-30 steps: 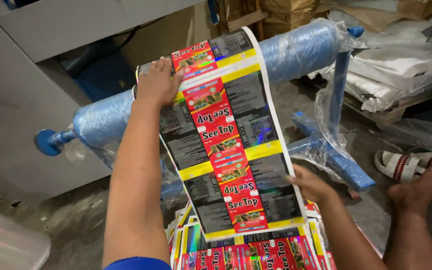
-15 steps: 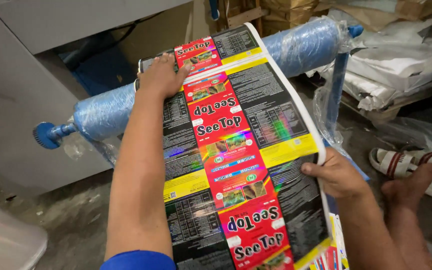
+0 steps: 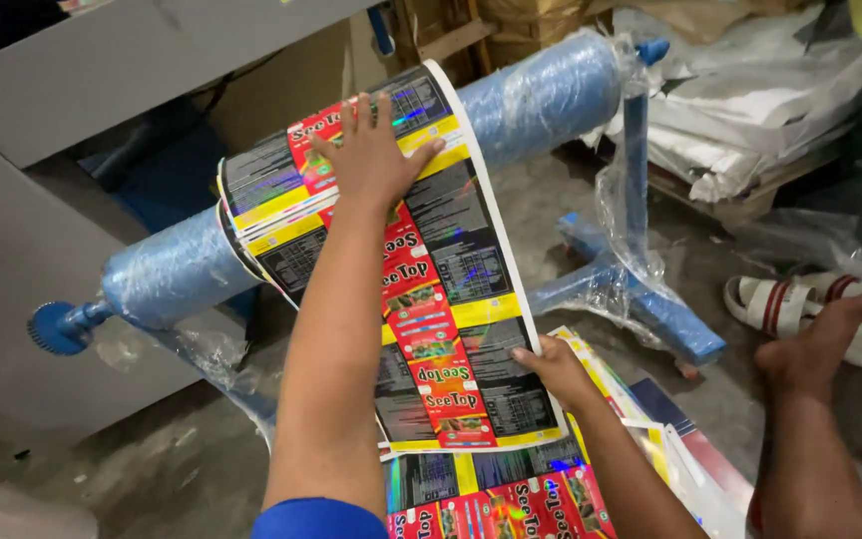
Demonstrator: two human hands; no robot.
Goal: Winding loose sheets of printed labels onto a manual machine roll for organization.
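Left hand is lying flat, fingers spread, pressing the printed film strip onto the wrapped roller at 12 o'clock. Right hand is pinching its 5 o'clock edge. Film looks thin, light, floppy, slippery; edges are probably the best grip.

Printed packaging film strip: long glossy sheet draped over the plastic-wrapped blue roller, running down toward the camera. A red band runs down its middle with small food pictures; black text panels on both sides, yellow cross-bars between repeats, white edge on the right, holographic sheen in places.

Several layers of the same film are stacked at the roller, edges fanned on the left.

More printed film lies below on the floor, same red, black and yellow pattern, partly under the hanging strip's lower end.
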